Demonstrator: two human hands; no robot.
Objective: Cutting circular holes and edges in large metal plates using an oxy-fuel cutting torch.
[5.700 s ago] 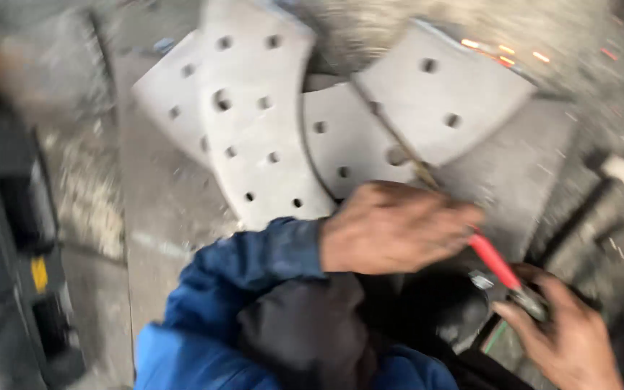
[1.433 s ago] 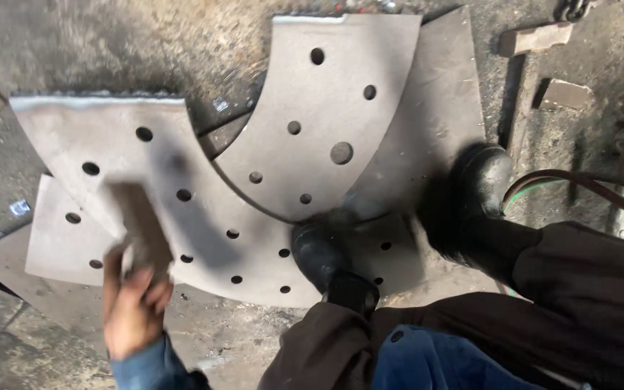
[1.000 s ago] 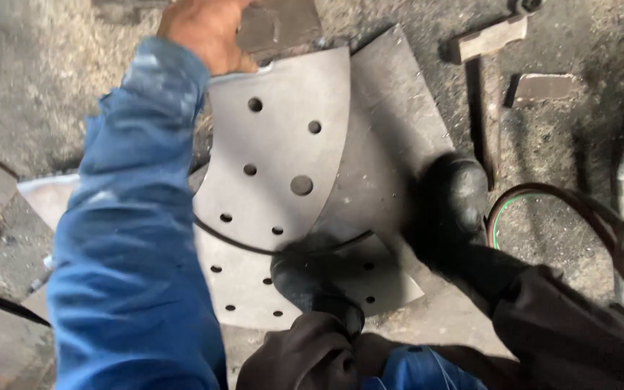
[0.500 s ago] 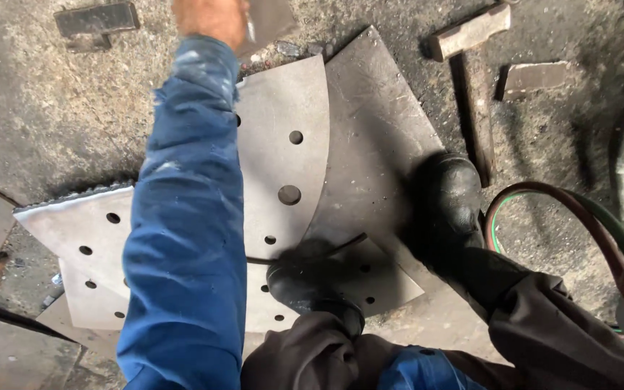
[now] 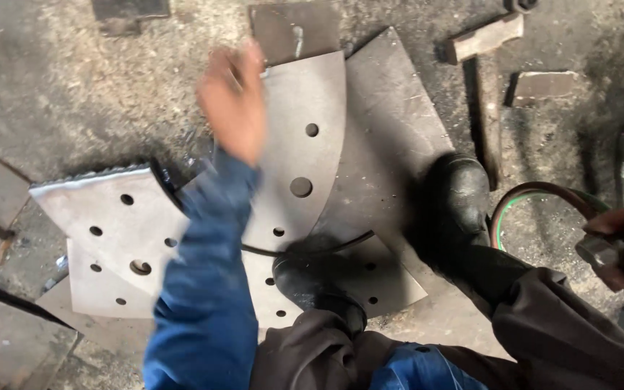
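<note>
My left hand [image 5: 232, 101] is blurred in the air above a curved steel plate with drilled holes [image 5: 305, 159]; its fingers look spread and hold nothing. A small rectangular steel piece [image 5: 294, 29] lies on the floor just beyond it. At the right edge, my right hand [image 5: 619, 249] grips a cutting torch handle [image 5: 597, 253] with a red part, and its hoses [image 5: 543, 195] loop down to the floor. Another holed curved plate [image 5: 110, 217] lies at the left. My black boots [image 5: 460, 202] stand on the plates.
A flat steel sheet [image 5: 399, 123] lies under the curved plates. A hammer [image 5: 485, 43] and a small block [image 5: 543, 83] lie at the upper right. Scrap plates [image 5: 9, 339] sit at the lower left, and another block [image 5: 128, 9] lies at the top. The floor is gritty concrete.
My left hand carried a small steel piece from the lower left to the far side, left it on the floor there, and has now pulled back empty. The right hand stayed at the right edge.
</note>
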